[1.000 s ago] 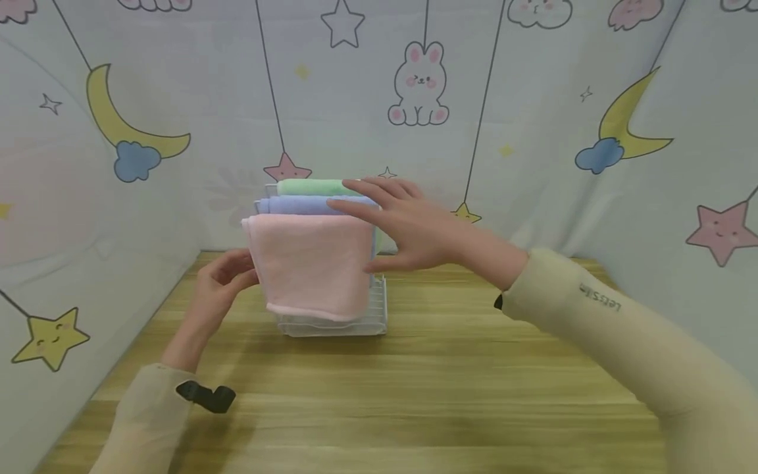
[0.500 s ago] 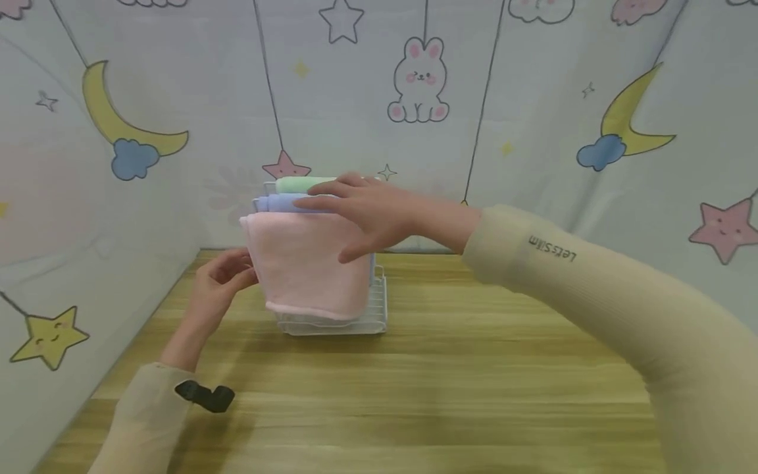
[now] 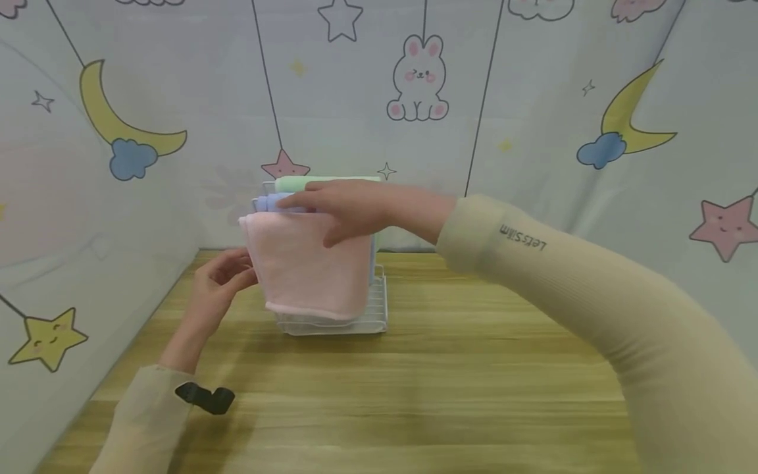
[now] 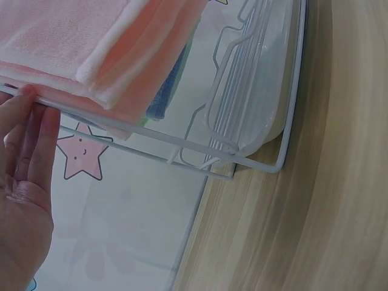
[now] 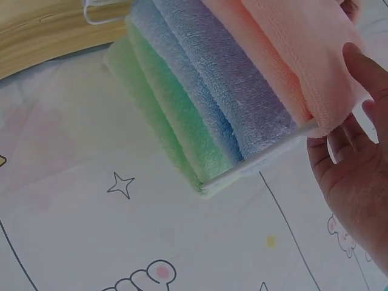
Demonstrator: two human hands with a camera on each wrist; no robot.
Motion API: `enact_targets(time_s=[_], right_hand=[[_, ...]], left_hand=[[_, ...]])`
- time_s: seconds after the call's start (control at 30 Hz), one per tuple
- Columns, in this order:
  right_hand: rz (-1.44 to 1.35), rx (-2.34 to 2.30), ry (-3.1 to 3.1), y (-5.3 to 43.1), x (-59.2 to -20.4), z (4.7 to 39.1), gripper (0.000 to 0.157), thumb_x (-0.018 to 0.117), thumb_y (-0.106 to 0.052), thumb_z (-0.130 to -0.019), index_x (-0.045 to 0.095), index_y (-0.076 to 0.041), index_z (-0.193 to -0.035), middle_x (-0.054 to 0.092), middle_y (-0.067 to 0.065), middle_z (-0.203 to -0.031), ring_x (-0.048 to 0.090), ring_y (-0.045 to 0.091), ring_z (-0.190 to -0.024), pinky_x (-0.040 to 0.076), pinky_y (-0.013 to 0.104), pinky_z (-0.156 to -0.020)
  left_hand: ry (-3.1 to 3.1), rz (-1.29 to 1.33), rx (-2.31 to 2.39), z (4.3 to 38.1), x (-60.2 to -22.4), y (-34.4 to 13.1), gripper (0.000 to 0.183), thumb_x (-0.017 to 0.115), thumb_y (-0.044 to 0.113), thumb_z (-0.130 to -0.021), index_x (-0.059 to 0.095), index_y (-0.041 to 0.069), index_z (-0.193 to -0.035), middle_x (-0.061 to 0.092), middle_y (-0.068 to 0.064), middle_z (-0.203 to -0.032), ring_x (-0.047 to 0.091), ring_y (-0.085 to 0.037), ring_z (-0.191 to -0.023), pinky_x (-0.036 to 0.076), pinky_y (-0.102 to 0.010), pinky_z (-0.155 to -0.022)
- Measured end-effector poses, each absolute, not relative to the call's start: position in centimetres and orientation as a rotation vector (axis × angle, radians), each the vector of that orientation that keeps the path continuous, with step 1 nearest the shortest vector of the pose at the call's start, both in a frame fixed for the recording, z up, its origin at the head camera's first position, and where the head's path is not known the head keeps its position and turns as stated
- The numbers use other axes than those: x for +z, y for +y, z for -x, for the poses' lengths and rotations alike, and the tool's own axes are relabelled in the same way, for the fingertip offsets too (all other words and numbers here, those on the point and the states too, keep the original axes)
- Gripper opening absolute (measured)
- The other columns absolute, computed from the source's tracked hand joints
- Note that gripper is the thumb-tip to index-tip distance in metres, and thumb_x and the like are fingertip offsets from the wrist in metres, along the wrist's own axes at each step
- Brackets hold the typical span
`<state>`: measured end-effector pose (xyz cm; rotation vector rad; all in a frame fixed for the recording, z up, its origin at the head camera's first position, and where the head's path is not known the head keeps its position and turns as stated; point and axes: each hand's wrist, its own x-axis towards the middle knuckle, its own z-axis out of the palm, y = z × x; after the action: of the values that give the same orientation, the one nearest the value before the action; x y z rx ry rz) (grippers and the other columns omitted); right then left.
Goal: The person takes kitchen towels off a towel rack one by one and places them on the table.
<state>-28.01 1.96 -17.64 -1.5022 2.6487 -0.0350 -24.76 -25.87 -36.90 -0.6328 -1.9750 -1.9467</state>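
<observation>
A folded pink towel hangs in front over a white wire rack. Behind it hang a blue towel and a green towel. My left hand holds the rack's left side; in the left wrist view, thumb and fingertips pinch a wire rail beside the pink towel. My right hand lies across the tops of the towels. Its thumb is in front of the pink towel and its fingers reach behind that towel's edge, loosely bent.
Under the rack's wires sits a pale tray. The rack stands on a wood-grain table, near its back edge. Cloth walls printed with stars, moons and a rabbit enclose the back and both sides.
My right hand has moved left over the towels, from their right edge to about the middle of the pink one. The left hand and the rack have stayed in place.
</observation>
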Motion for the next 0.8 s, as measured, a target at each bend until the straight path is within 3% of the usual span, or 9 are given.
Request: enact_targets(time_s=[0.23,0.5,0.8], right_hand=[[1.514,-0.009,2.674,1.27,-17.46,27.98,0.051,0.063,-0.019,-0.097,0.048,-0.03,-0.145,0.057,-0.001,-0.126,0.053,0.014,-0.112,0.05,0.03,-0.097],[1.595,-0.074,2.671,0.95,-17.35,28.1,0.041,0.059,-0.011,-0.099,0.058,-0.02,-0.138,0.058,0.004,-0.1,0.05,0.016,-0.093,0.045,0.024,-0.08],[1.615,-0.136,2.683,1.04,-17.4,28.02,0.037,0.057,-0.008,-0.099,0.062,-0.016,-0.135,0.068,0.005,-0.117,0.056,0.016,-0.097,0.05,0.023,-0.084]], left_hand=[[-1.987,0.618,-1.935,24.6,-36.81,-25.81,0.03,0.06,-0.007,-0.094,0.067,0.008,-0.119,0.073,0.01,-0.102,0.07,-0.003,-0.089,0.063,-0.019,-0.081],[-1.991,0.578,-1.939,24.59,-36.8,-25.72,0.03,0.061,-0.006,-0.093,0.068,0.009,-0.118,0.073,0.01,-0.101,0.07,-0.003,-0.088,0.062,-0.018,-0.081],[-1.994,0.582,-1.932,24.71,-36.84,-25.69,0.03,0.063,-0.004,-0.093,0.068,0.009,-0.119,0.073,0.01,-0.101,0.069,-0.003,-0.088,0.062,-0.018,-0.081]])
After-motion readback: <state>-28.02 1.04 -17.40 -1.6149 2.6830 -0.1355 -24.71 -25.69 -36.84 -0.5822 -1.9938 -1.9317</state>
